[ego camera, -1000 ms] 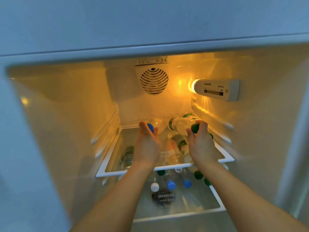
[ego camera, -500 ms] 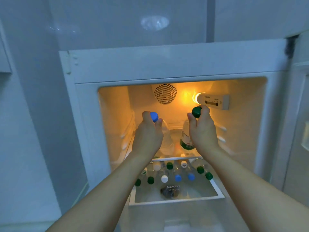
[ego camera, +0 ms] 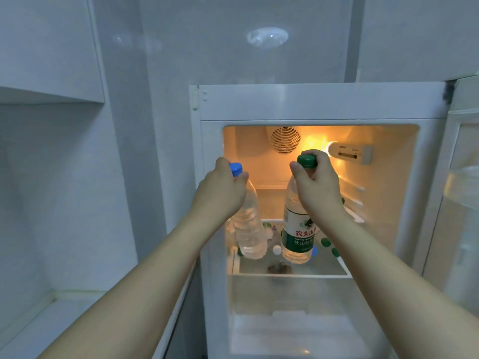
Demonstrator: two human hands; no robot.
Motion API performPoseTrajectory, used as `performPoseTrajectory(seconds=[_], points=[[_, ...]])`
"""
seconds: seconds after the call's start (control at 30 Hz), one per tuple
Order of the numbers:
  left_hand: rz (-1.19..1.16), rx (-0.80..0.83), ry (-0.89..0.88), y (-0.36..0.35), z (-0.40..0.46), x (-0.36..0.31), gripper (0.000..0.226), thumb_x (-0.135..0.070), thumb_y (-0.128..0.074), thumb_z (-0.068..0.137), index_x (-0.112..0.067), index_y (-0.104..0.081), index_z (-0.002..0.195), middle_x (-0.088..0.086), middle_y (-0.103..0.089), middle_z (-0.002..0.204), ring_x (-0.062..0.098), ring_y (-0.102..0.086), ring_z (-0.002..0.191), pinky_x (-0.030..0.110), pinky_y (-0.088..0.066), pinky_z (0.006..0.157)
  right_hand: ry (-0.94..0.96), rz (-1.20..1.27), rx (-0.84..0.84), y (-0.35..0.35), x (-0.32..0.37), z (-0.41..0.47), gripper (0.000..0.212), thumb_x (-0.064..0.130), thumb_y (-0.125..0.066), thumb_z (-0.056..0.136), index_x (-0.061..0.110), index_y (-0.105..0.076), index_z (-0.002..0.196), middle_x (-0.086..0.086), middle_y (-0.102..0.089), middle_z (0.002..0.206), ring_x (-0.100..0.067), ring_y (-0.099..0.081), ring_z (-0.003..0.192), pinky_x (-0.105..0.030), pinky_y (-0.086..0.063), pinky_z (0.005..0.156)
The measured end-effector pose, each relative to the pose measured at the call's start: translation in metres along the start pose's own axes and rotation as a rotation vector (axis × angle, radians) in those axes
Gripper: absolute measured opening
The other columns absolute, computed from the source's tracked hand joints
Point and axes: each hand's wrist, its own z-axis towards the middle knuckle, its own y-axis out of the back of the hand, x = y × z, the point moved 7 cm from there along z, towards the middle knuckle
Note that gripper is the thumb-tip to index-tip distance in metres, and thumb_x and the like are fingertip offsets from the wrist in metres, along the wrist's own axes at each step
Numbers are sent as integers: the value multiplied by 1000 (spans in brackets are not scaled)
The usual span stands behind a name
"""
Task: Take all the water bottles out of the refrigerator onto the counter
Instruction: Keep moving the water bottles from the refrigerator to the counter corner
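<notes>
My left hand (ego camera: pixel 220 193) grips the neck of a clear water bottle with a blue cap (ego camera: pixel 248 224), which hangs upright in front of the open refrigerator (ego camera: pixel 321 104). My right hand (ego camera: pixel 317 185) grips the neck of a green-capped bottle with a green and white label (ego camera: pixel 298 234), also hanging upright. Behind them, several more bottles (ego camera: pixel 325 242) with green, white and blue caps lie on the glass shelf (ego camera: pixel 293 274) inside the lit compartment.
The refrigerator door (ego camera: pixel 464 203) stands open at the right. A white counter surface (ego camera: pixel 39 314) lies at the lower left under a wall cabinet (ego camera: pixel 49 47). A clear drawer (ego camera: pixel 293 330) sits below the shelf.
Both hands have lifted their bottles off the shelf and drawn them back out of the compartment. The bottles turned from lying to hanging upright, and my head has moved back from the refrigerator.
</notes>
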Motion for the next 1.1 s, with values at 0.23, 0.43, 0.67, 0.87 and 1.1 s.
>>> performPoseTrajectory(seconds=[0.23, 0.43, 0.67, 0.87, 1.1], points=[[93, 71, 147, 48, -70, 74, 29, -41, -49, 93, -15, -46, 105, 6, -59, 99, 30, -56, 89, 35, -43, 69, -58, 66, 229, -43, 16, -84, 19, 24, -65, 90, 23, -56, 107, 16, -58, 95, -2, -56, 89, -20, -43, 79], [209, 85, 272, 80, -136, 129, 29, -41, -49, 95, -17, -45, 110, 2, -56, 98, 28, -54, 89, 34, -39, 69, -107, 128, 377, -97, 29, -155, 20, 24, -66, 90, 25, -54, 105, 19, -57, 93, 6, -53, 84, -6, -38, 72], [225, 2, 428, 118, -208, 185, 26, -39, -49, 95, -16, -43, 106, 6, -59, 94, 28, -56, 83, 34, -39, 63, -112, 158, 574, -163, 48, -224, 20, 24, -62, 93, 23, -49, 107, 16, -53, 86, 4, -50, 68, -4, -37, 58], [286, -126, 586, 156, -274, 213, 24, -40, -49, 96, -19, -43, 107, 3, -59, 84, 25, -57, 79, 34, -43, 63, -91, 224, 802, -214, 56, -281, 24, 27, -56, 95, 23, -47, 116, 10, -55, 91, 2, -50, 70, -23, -36, 69], [358, -291, 803, 199, -362, 232, 22, -39, -50, 96, -21, -41, 105, 0, -54, 77, 24, -53, 72, 33, -37, 57, -83, 370, 1102, -263, 81, -365, 20, 25, -58, 95, 25, -47, 112, 4, -64, 104, -6, -57, 83, -20, -41, 75]])
